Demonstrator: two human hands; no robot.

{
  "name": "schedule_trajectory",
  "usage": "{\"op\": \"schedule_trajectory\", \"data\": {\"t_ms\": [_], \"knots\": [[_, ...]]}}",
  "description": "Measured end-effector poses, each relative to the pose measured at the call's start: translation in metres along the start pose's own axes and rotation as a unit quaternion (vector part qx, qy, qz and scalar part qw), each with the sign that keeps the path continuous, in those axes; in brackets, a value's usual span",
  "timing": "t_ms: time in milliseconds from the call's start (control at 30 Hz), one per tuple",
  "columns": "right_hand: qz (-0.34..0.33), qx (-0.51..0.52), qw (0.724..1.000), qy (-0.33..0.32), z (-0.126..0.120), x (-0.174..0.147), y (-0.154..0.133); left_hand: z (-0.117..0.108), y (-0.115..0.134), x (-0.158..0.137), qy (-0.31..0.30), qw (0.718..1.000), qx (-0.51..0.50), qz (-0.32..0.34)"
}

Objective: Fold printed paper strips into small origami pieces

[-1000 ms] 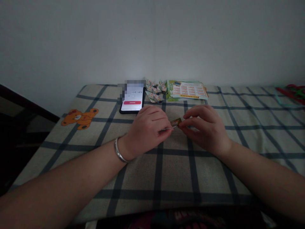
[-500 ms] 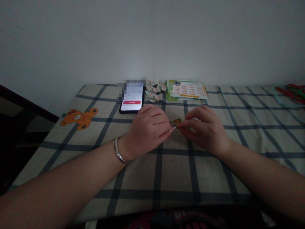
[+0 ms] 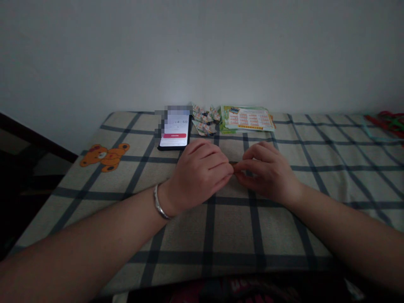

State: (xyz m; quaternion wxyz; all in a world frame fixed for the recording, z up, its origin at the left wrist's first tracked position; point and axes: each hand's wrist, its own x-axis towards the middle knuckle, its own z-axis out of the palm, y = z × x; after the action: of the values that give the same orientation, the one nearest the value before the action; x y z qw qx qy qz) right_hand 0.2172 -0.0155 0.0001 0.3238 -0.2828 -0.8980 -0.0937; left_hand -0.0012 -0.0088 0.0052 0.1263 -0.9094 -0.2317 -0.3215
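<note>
My left hand (image 3: 203, 170), with a silver bangle at its wrist, is closed, its fingertips pinched together over the middle of the table. Fingertip to fingertip with it, my right hand (image 3: 268, 170) pinches from the other side. Between them is a small piece of printed paper (image 3: 233, 163), of which only a dark sliver shows; the fingers hide the rest. Beyond the left hand lie several small folded paper pieces (image 3: 205, 120). To their right rests a stack of printed paper sheets (image 3: 249, 119), the top one bearing a calendar-like grid.
A lit phone (image 3: 173, 134) showing a timer lies behind my left hand. An orange bear cutout (image 3: 105, 156) is at the left. Red and green items (image 3: 391, 122) sit at the far right. A checked cloth (image 3: 233, 227) covers the table, which meets the wall (image 3: 202, 54).
My left hand has shifted slightly right, closing the gap to the right fingertips. The paper that showed between the hands is now almost wholly covered.
</note>
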Motion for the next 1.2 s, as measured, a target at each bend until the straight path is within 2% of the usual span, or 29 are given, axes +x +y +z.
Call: {"op": "schedule_trajectory", "data": {"t_ms": [433, 633, 1200], "knots": [[0.014, 0.001, 1.0, 0.011, -0.0011, 0.0009, -0.005, -0.0011, 0.0005, 0.0027, 0.026, 0.999, -0.045, 0.001], [0.012, -0.037, 0.999, 0.014, -0.0031, 0.001, -0.0069, -0.0018, 0.0, 0.0029, 0.026, 0.999, -0.041, -0.011], [0.028, -0.041, 0.999, 0.007, -0.0029, -0.0013, -0.0024, -0.002, -0.0055, 0.0001, 0.029, 0.999, -0.043, -0.011]]}}
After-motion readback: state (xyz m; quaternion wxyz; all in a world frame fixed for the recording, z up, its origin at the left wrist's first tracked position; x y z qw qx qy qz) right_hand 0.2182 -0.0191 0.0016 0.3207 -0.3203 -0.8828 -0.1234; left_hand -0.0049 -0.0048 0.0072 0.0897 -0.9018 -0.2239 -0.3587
